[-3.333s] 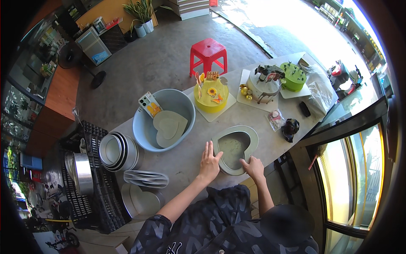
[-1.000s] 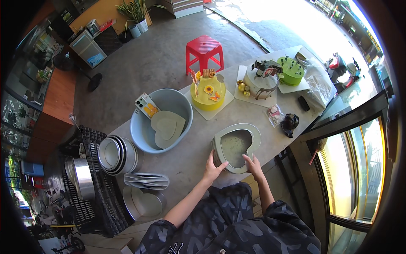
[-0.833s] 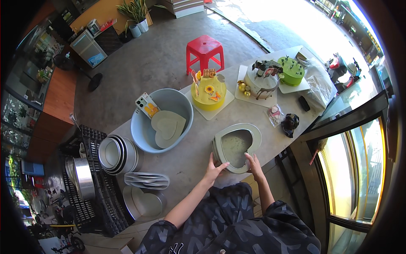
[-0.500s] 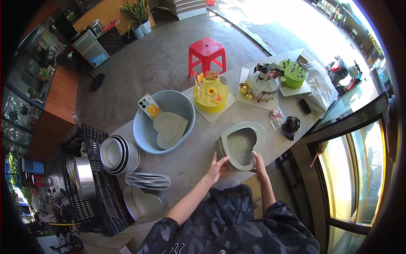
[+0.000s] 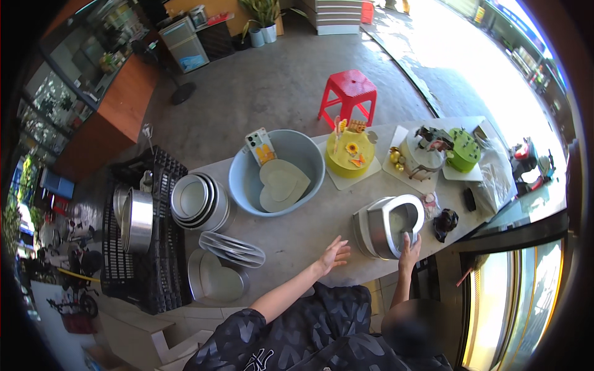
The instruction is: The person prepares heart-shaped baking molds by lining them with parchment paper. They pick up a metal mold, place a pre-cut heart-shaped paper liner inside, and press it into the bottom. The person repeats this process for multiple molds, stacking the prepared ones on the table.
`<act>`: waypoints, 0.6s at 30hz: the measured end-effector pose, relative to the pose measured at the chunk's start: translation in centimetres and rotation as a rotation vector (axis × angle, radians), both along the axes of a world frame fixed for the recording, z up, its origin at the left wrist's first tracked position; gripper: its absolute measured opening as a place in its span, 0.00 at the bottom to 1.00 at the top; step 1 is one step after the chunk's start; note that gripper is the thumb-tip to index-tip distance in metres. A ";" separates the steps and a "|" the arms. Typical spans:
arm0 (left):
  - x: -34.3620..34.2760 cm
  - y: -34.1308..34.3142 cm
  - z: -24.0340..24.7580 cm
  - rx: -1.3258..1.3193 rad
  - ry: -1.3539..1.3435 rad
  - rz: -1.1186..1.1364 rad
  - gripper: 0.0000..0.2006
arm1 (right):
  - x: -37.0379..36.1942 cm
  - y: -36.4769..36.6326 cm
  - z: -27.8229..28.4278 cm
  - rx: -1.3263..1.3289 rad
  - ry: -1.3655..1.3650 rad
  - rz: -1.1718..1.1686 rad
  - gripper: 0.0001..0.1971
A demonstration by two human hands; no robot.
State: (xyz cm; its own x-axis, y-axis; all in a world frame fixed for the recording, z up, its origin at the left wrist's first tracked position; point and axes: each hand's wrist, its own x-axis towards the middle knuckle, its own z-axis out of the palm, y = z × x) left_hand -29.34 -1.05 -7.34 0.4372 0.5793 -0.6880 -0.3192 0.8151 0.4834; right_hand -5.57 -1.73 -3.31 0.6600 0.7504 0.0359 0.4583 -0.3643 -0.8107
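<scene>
One hand, the right (image 5: 409, 248), now tilts the heart-shaped pan (image 5: 387, 226); left (image 5: 334, 253) has released.

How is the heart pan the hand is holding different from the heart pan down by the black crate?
The held heart pan is tipped up on edge, gripped by the right hand; the other heart pan lies flat, untouched. The held one looks deeper. Both are silvery, heart-shaped metal.

Black short-sleeved tee with faint dark pattern, small white logo on left sleeve. Left hand (image 5: 333, 255) and right hand (image 5: 409, 250) bare, forearms uncovered.
</scene>
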 end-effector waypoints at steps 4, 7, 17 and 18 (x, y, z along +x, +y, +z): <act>-4.1 -3.9 1.3 -0.043 -0.103 0.125 0.29 | 0.5 0.4 -1.4 -0.089 -0.164 0.060 0.34; -6.9 -7.4 2.0 -0.073 -0.161 0.271 0.24 | 0.8 0.2 -1.7 -0.116 -0.281 0.092 0.34; -8.6 -10.7 3.5 0.009 0.017 0.390 0.17 | -2.1 0.4 1.9 -0.092 -0.410 0.076 0.24; -8.4 -10.5 3.7 0.018 0.024 0.381 0.16 | -1.8 0.2 1.9 -0.085 -0.411 0.058 0.24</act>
State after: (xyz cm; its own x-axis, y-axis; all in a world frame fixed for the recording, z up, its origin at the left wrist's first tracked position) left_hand -37.70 -11.58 -3.62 0.1725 0.7091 -0.6837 -0.5864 0.6316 0.5072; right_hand -7.40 -1.53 -1.36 0.5607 0.7973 0.2235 0.7587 -0.3866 -0.5243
